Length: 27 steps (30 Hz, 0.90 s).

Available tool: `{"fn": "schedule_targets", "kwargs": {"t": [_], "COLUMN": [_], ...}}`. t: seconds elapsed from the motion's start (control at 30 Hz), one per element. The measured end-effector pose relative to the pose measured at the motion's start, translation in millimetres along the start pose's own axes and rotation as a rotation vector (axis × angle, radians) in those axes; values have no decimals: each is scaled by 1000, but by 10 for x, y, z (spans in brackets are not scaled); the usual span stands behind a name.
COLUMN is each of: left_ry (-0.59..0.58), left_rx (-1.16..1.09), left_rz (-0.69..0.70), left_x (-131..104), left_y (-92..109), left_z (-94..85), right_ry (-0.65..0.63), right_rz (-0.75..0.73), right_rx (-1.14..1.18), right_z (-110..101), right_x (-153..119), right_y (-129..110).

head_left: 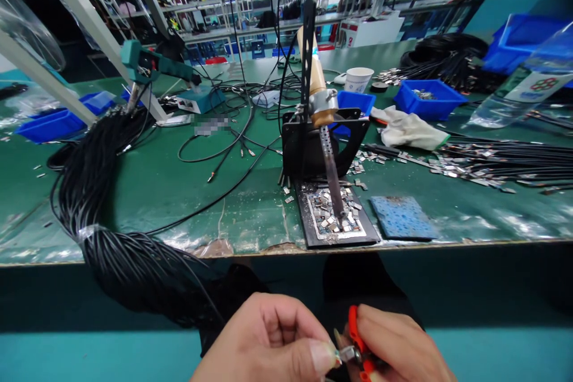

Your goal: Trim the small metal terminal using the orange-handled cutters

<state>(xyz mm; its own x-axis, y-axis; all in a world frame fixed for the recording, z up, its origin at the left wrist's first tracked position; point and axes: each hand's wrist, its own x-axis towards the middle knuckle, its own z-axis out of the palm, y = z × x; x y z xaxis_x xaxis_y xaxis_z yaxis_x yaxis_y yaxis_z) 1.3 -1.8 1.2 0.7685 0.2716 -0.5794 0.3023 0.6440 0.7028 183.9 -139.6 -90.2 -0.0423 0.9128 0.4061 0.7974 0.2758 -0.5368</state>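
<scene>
Down at the lower edge, the left hand is curled nearly closed, its thumb and forefinger pinching a small metal piece that sits right between the two hands, below the front edge of the bench. Just beside it, the right hand is clenched around red-handled pliers, whose tip meets the metal piece at the left thumb. Above the left hand, a thick bundle of black cables hangs over the bench edge, tied with a clear band, and runs back toward a shallow blue tray at the far left; what lies in that tray cannot be made out. Further right, straight above the hands, a soldering iron leans in its black stand, its tip resting in a black base tray scattered with small shiny metal clips. Next to that tray lies a blue sponge pad. Behind the stand a white paper cup is upright, and to the right a white cloth glove lies crumpled. Beyond it a blue bin holds more small metal parts, and another cable bundle lies along the right side among loose clips.
</scene>
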Motion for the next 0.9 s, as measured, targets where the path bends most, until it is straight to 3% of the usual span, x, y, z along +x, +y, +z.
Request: {"fn": "schedule_targets", "kwargs": {"t": [0.6, 0.9], "left_ry": [-13, -12], "left_rx": [-17, -34], "left_rz": [-1, 17], "left_x": [-1, 10], "left_y": [-12, -14], "left_z": [-19, -9], "right_ry": [37, 183], "right_rz": [5, 34], "right_rx": [29, 122], "right_z": [71, 209], "right_x": [43, 122], "right_y": [-44, -163]}}
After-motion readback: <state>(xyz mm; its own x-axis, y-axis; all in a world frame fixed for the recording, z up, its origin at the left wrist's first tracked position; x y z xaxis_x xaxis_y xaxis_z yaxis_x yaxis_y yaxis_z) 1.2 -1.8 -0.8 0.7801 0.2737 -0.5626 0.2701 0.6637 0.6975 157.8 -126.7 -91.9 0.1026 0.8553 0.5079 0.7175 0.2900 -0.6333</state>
